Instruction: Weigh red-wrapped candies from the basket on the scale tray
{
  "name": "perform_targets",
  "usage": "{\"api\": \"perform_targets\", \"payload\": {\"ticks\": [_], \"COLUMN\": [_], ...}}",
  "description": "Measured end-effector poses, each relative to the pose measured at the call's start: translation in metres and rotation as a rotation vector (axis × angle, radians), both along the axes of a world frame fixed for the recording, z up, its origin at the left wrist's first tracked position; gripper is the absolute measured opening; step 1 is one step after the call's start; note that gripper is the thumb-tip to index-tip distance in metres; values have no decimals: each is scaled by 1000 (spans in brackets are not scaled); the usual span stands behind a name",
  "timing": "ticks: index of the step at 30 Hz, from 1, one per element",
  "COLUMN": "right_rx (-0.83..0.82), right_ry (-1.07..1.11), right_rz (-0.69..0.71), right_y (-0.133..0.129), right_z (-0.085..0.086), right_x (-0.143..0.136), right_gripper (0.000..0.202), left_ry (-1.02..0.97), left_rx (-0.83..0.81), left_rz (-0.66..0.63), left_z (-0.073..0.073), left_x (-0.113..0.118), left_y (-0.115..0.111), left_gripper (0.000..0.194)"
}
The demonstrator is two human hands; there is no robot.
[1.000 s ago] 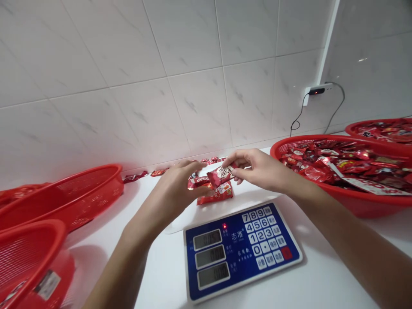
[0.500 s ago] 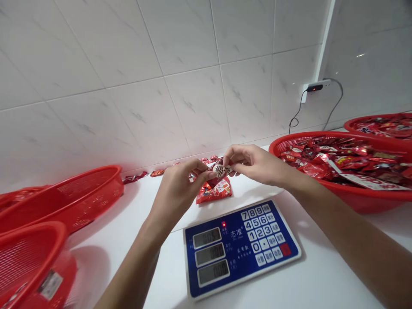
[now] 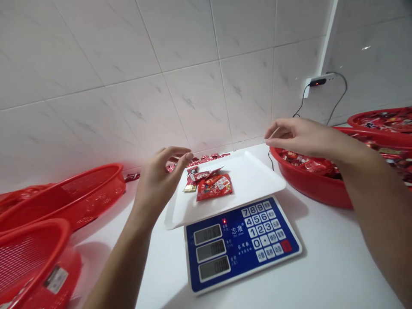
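Observation:
A white scale tray [image 3: 251, 176] bears a few red wrapped packets [image 3: 214, 187], one with a gold end. In front of it is the scale's blue panel [image 3: 241, 244] with keys and three displays. My left hand [image 3: 164, 176] hovers over the tray's left edge, thumb and fingers apart, with nothing between them. Above the left rim of the right-hand red basket [image 3: 309, 189], which is full of red packets, my right hand [image 3: 299, 135] is raised with curled fingers, a gap between thumb and forefinger and nothing visible in it.
Red baskets [image 3: 96, 189] stand at the left, one with a label near the front. Another filled red basket [image 3: 383, 122] is at the back right. Small red packets [image 3: 212, 159] lie along the tiled wall. A socket [image 3: 325, 79] with cables hangs above the right-hand basket.
My hands have moved apart, the left a little leftward and the right up toward the right-hand basket. The dark red packet they held has been let go; packets now show on the tray.

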State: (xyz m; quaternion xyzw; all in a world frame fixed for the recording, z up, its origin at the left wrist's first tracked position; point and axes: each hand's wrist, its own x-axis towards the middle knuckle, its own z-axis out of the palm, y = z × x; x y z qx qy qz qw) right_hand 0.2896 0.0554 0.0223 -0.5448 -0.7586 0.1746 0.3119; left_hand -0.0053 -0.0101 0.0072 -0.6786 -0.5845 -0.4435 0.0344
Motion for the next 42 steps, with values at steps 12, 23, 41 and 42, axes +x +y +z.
{"api": "perform_targets", "payload": {"ticks": [12, 23, 41, 42], "right_rx": [-63, -59, -195, -189], "right_ry": [-38, -59, -155, -154], "right_rz": [20, 12, 46, 50], "right_y": [-4, -2, 6, 4], "right_z": [1, 1, -6, -5], "right_x": [-8, -2, 2, 1], "right_gripper": [25, 27, 28, 29], "left_ry": [22, 95, 440, 445], "left_rx": [-83, -117, -658, -643], "left_rz": [-45, -25, -152, -186], "left_z": [-3, -4, -41, -41], "left_x": [5, 0, 19, 20], "left_y": [1, 3, 30, 29], "left_gripper": [26, 46, 93, 91]}}
